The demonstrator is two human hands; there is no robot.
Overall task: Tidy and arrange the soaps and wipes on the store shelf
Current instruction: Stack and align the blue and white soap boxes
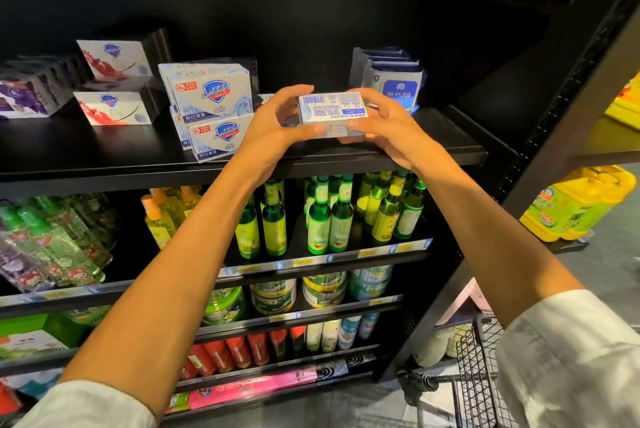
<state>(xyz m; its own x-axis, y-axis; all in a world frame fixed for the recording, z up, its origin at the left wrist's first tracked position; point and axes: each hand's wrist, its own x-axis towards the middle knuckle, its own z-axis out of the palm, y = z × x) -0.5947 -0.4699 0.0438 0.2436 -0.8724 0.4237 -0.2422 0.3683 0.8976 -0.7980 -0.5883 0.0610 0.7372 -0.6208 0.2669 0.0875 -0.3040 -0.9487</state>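
Note:
A white and blue soap box [333,112] is held just above the black shelf [433,150], barcode side facing me. My left hand [277,122] grips its left end and my right hand [384,122] grips its right end, thumbs on the near face. To the left stands a stack of white Safeguard soap boxes [211,95], the lower ones [218,138] leaning toward the shelf's front edge. Further left are red-and-white soap boxes [114,108] and purple soap boxes [24,98]. Blue wipe packs [398,84] stand behind my right hand.
Lower shelves carry green glass bottles [322,219], spray bottles [52,247], round tins [322,289] and red bottles [221,355]. A wire shopping cart [478,375] stands at the lower right. Yellow jugs [575,205] sit on the neighbouring shelf unit to the right.

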